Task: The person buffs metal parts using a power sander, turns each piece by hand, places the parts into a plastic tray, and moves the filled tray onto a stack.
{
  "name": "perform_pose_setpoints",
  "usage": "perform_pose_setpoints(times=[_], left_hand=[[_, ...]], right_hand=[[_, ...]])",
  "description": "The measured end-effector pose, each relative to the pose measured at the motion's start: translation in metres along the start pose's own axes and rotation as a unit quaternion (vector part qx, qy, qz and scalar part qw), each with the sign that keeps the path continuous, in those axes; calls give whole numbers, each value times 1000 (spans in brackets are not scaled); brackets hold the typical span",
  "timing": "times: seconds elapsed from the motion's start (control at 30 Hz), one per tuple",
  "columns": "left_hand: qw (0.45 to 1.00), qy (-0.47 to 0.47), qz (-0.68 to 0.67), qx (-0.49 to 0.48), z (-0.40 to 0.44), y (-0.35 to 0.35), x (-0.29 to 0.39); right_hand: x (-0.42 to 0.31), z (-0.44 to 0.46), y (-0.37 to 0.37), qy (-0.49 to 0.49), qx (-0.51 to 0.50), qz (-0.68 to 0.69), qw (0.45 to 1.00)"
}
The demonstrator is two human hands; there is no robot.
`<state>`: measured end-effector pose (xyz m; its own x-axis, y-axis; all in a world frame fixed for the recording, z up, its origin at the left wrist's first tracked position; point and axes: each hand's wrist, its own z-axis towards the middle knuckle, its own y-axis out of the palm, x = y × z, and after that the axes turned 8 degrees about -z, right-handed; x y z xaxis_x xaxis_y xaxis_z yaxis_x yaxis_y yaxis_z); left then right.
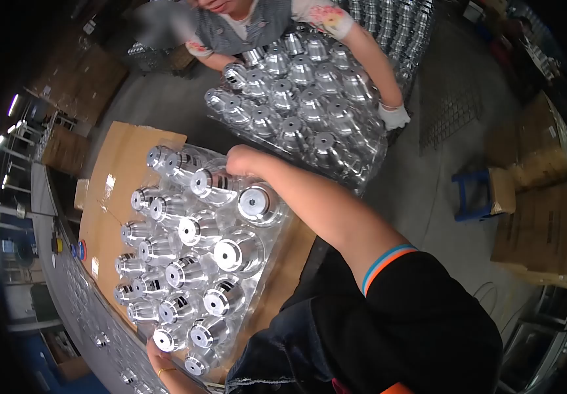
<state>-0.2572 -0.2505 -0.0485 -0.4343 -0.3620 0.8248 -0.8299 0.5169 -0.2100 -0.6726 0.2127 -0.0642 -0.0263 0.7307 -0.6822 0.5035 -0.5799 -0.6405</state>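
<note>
A clear plastic tray [261,226] with several shiny silver metal cups, each with a small hole in its flat end, lies over a brown cardboard sheet [114,146]. My right hand [244,161] is closed on the tray's far edge, its arm reaching across from the right. At the opposite edge, low in the view, my left hand [157,355] grips the tray's corner; its fingers are partly hidden behind the plastic and the cups. Both hands are at the tray's rim, with the cups between them.
Across from me a co-worker [247,29], one white-gloved hand [394,117] showing, holds another tray of similar silver cups [291,131]. Stacked cardboard boxes [536,226] and a blue stool [472,197] stand at right. A long grey table [66,262] runs along the left.
</note>
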Motion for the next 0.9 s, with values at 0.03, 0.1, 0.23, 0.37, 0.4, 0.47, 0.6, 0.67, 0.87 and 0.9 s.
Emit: perform_pose_setpoints(times=[0.03, 0.1, 0.23, 0.37, 0.4, 0.47, 0.6, 0.67, 0.87, 0.9], left_hand=[[1000, 5, 6, -5, 3, -6, 2], [997, 3, -7, -72, 7, -17, 4], [990, 39, 128, -43, -33, 2, 19], [997, 63, 41, -19, -37, 10, 23], [997, 72, 28, -17, -39, 13, 28], [996, 83, 37, -14, -52, 21, 32], [994, 99, 43, -8, -49, 17, 42], [994, 98, 44, -3, -43, 13, 42], [991, 124, 44, 11, -61, 26, 59], [986, 156, 53, 17, -64, 29, 59]], right_hand=[[0, -3, -3, -8, -3, -8, 1000], [3, -7, -4, -4, 3, 19, 1000], [12, -12, -4, -8, 11, 40, 999], [12, -9, -3, -49, -9, 6, 999], [10, -9, -4, -55, -12, 10, 998], [16, -10, -7, -67, -15, 8, 998], [8, -10, -8, -69, 20, 29, 997], [6, -13, -11, -77, 26, 35, 996], [12, -33, -22, -81, 34, 104, 991], [12, -38, -25, -74, 34, 124, 989]])
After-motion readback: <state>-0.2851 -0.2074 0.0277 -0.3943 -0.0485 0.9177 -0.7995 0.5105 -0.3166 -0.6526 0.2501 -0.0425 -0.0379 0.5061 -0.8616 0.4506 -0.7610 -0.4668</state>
